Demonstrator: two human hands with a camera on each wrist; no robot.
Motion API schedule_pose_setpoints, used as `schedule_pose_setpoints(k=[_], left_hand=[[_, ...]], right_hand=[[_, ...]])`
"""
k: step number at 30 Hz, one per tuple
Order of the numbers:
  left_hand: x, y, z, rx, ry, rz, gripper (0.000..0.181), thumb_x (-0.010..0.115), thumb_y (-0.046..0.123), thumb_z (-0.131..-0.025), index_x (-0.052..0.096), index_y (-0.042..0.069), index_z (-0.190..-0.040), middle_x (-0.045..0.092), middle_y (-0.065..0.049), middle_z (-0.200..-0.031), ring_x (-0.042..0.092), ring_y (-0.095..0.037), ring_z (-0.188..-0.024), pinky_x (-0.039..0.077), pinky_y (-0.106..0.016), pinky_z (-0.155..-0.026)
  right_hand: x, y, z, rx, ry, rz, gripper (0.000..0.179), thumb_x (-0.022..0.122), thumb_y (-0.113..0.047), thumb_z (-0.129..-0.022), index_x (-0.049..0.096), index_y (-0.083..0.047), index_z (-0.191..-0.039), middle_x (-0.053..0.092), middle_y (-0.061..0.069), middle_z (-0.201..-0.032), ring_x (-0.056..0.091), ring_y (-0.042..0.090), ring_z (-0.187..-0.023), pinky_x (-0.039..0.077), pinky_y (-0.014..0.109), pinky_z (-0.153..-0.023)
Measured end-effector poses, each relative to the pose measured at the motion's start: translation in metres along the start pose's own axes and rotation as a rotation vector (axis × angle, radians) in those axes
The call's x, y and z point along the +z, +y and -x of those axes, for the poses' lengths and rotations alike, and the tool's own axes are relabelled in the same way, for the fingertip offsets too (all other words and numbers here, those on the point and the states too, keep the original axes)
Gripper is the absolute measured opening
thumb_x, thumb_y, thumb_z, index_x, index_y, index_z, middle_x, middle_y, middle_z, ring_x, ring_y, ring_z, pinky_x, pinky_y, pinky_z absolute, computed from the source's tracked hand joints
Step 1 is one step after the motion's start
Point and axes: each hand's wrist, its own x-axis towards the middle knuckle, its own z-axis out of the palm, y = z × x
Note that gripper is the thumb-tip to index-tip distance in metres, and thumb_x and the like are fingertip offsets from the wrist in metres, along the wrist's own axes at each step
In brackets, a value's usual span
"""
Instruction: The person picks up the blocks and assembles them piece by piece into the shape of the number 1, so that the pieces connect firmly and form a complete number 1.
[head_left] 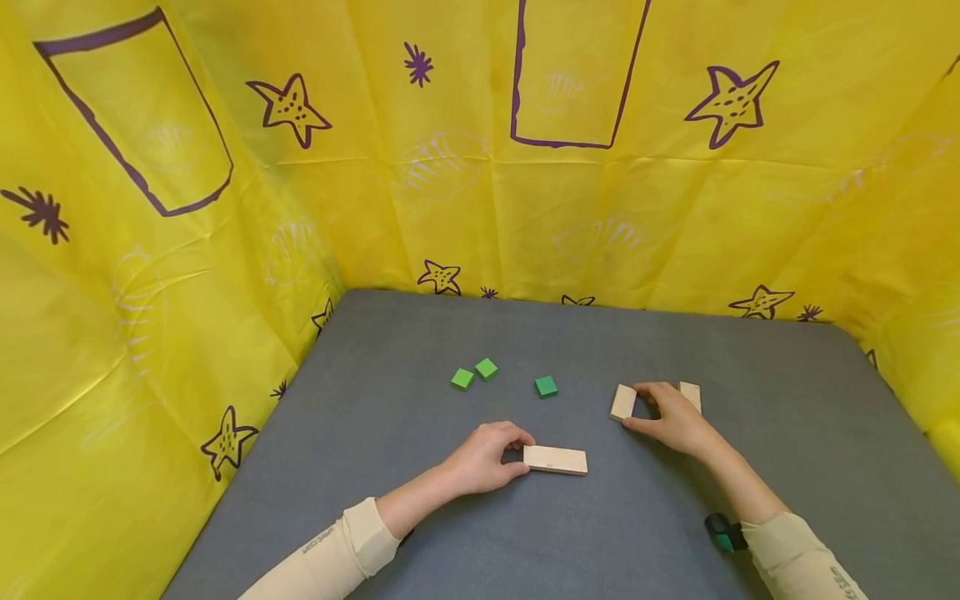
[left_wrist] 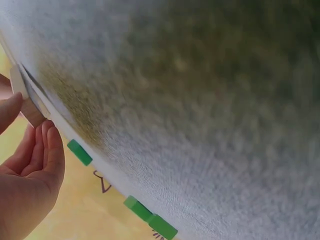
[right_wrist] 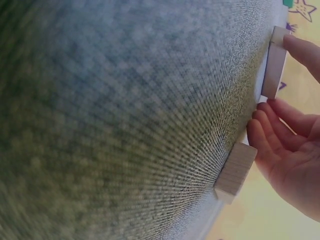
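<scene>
Nearest, two cream sleeves (head_left: 352, 542) reach in over a grey table (head_left: 420, 533), with a dark band (head_left: 723, 533) at the right cuff. The left hand (head_left: 486, 460) pinches one end of a long block (head_left: 557, 460), thumb on its near side and fingers on its far side; this pale, plain wooden piece lies flat and roughly crosswise, with a small dark mark along its near edge. Farther off to the right, the right hand (head_left: 670, 419) pinches a second block (head_left: 622, 402) between thumb and fingertips at its two ends; it is the same pale wood. A third block (head_left: 692, 395), partly hidden, sits just beyond that hand. Farther still lie a dark green square (head_left: 546, 386) and, near each other, two light green squares (head_left: 486, 369). Behind hangs yellow cloth (head_left: 517, 192) with purple starfish drawings (head_left: 731, 104).
</scene>
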Motion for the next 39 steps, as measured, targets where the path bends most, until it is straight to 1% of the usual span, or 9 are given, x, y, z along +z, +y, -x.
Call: schedule_pose_setpoints(k=[7, 17, 22, 30, 39], left_hand=[[0.004, 0.003, 0.005, 0.03, 0.016, 0.025, 0.027, 0.077, 0.01, -0.081, 0.069, 0.008, -0.106, 0.066, 0.002, -0.097, 0.059, -0.009, -0.088, 0.046, -0.019, -0.08], [0.006, 0.016, 0.016, 0.017, 0.011, 0.096, 0.027, 0.078, 0.012, -0.081, 0.069, 0.009, -0.107, 0.066, 0.003, -0.097, 0.06, -0.009, -0.088, 0.045, -0.016, -0.079], [0.007, 0.02, 0.021, 0.035, 0.0, 0.098, 0.027, 0.078, 0.011, -0.081, 0.069, 0.009, -0.106, 0.066, 0.003, -0.097, 0.06, -0.01, -0.088, 0.044, -0.016, -0.078], [0.011, 0.026, 0.029, 0.065, -0.025, 0.093, 0.026, 0.077, 0.009, -0.081, 0.069, 0.009, -0.105, 0.065, 0.005, -0.098, 0.059, -0.007, -0.089, 0.044, -0.015, -0.08], [0.015, 0.031, 0.035, 0.051, -0.061, 0.076, 0.025, 0.077, 0.01, -0.081, 0.069, 0.01, -0.104, 0.065, 0.007, -0.096, 0.057, -0.004, -0.089, 0.043, -0.014, -0.079]], right_hand=[[0.0, 0.0, 0.0, 0.012, -0.006, 0.006, 0.061, 0.078, -0.024, -0.082, 0.054, 0.013, -0.123, 0.056, 0.028, -0.115, 0.055, 0.041, -0.103, 0.044, 0.056, -0.09], [0.0, 0.002, 0.0, 0.011, -0.007, 0.001, 0.06, 0.078, -0.023, -0.082, 0.054, 0.013, -0.124, 0.056, 0.028, -0.114, 0.055, 0.041, -0.102, 0.044, 0.056, -0.089], [0.001, 0.002, 0.0, 0.012, -0.003, 0.002, 0.06, 0.078, -0.023, -0.082, 0.054, 0.013, -0.124, 0.056, 0.028, -0.114, 0.055, 0.041, -0.102, 0.044, 0.056, -0.089], [0.0, 0.0, 0.0, 0.006, 0.002, 0.001, 0.06, 0.08, -0.024, -0.081, 0.055, 0.013, -0.122, 0.057, 0.027, -0.112, 0.055, 0.041, -0.101, 0.045, 0.055, -0.088], [0.001, 0.002, -0.001, -0.009, 0.002, 0.004, 0.059, 0.078, -0.023, -0.082, 0.055, 0.013, -0.123, 0.056, 0.028, -0.112, 0.055, 0.041, -0.1, 0.045, 0.056, -0.086]])
